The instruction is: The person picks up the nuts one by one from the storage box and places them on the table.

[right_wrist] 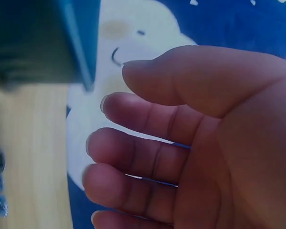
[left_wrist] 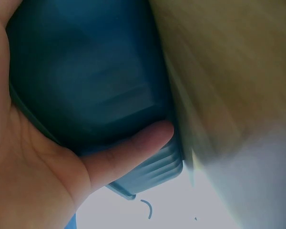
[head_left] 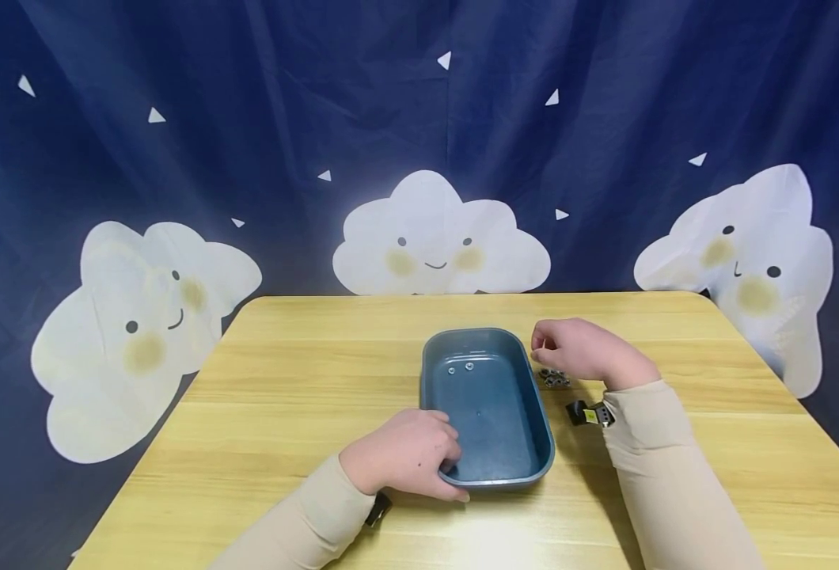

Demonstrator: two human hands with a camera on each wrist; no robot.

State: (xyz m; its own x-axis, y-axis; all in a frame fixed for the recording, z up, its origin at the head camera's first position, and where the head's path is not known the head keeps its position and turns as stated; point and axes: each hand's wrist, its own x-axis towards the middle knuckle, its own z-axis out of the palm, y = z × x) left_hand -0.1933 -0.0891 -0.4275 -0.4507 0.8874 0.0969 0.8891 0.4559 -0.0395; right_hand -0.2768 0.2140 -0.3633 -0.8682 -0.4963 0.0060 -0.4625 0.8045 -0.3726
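Note:
A deep blue-grey plastic tray (head_left: 487, 431) with rounded corners sits on the table. My left hand (head_left: 415, 453) grips its near left corner, fingers over the rim and the thumb (left_wrist: 128, 155) along the outer wall. Two small silvery round pieces (head_left: 469, 366) lie apart on the tray's floor toward the far end. Just off the tray's far right side is my right hand (head_left: 579, 348), raised, fingers loosely bent. The right wrist view shows a gap between thumb (right_wrist: 157, 78) and fingertips, with nothing held. Below that hand lies a cluster of small shiny ring-like pieces (head_left: 553, 378).
The light wooden table (head_left: 305, 372) reaches back to a dark blue curtain (head_left: 377, 95) printed with smiling clouds and white triangles. A black device (head_left: 589, 413) is strapped at the right wrist, close to the table; another (head_left: 378, 509) is under the left wrist.

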